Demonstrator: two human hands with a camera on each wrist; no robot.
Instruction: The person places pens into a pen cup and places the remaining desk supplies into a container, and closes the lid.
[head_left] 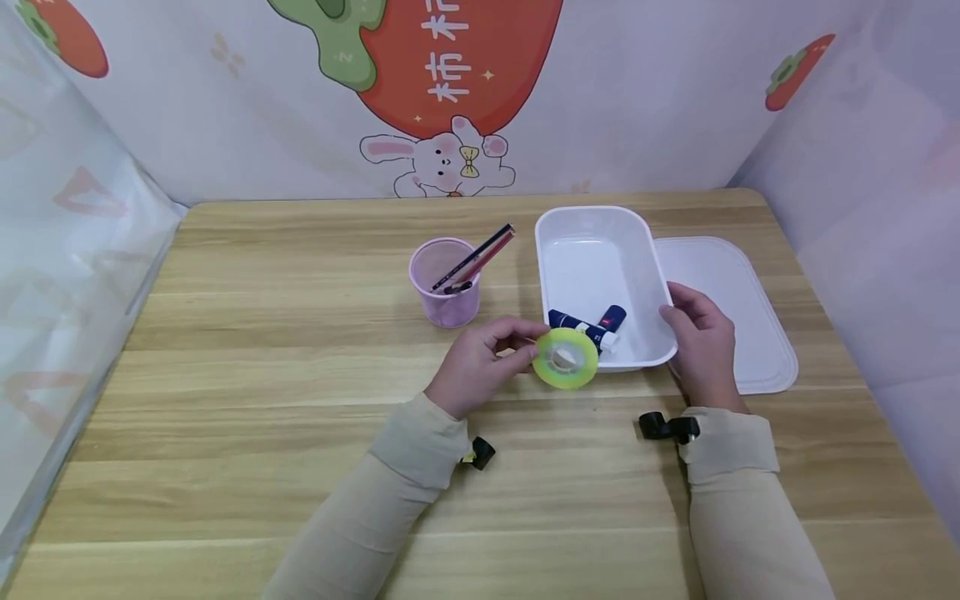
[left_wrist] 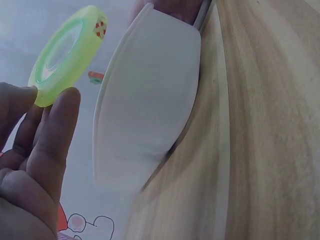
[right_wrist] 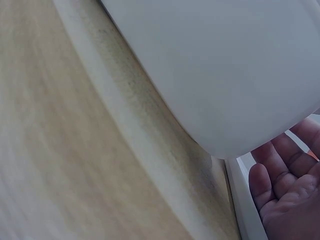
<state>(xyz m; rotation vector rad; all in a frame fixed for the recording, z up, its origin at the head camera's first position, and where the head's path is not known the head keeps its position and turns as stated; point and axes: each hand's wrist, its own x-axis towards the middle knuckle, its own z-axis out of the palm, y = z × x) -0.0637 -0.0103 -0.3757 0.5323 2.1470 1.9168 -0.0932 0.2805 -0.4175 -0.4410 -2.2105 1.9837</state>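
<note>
My left hand (head_left: 483, 367) pinches a roll of yellow-green tape (head_left: 579, 375) between thumb and fingers. The roll is held up over the near left corner of a white plastic box (head_left: 592, 258); in the left wrist view it stands clear of the box wall. My right hand (head_left: 705, 346) grips the box's right side near the front corner, thumb at the rim and fingers along the outside. Inside the box, at its near end, a dark blue tube with a white cap (head_left: 577, 325) lies across another dark blue item (head_left: 612, 317). The tape partly hides them.
A pink cup (head_left: 450, 312) left of the box holds several pencils (head_left: 491, 250) leaning right. The white lid (head_left: 738, 317) lies flat on the wooden table (head_left: 285, 350) at the right, partly under my right hand. A printed curtain (head_left: 637, 108) stands behind the table.
</note>
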